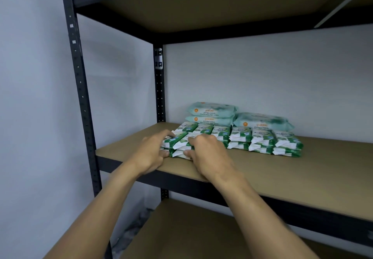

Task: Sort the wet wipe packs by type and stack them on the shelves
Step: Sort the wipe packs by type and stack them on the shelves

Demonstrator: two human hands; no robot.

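1. Evidently both grips were clamped: my left hand [150, 153] and right hand [210, 155] each pinched the end stacks of small green-and-white plastic wipe packs [181, 140], thumbs beneath, fingers on top, near the left end of the brown fibreboard shelf [292, 174].
2. I judged they should slide back squarely, flush with their row.
3. Further back on that shelf lay larger pale mint-green soft packs [211, 111], two stacked, one alongside.

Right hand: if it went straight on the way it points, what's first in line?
The right hand grips the front green-and-white packs; pushed on, these would likely meet the matching row just behind, then the teal packs. Gap between rows unclear.
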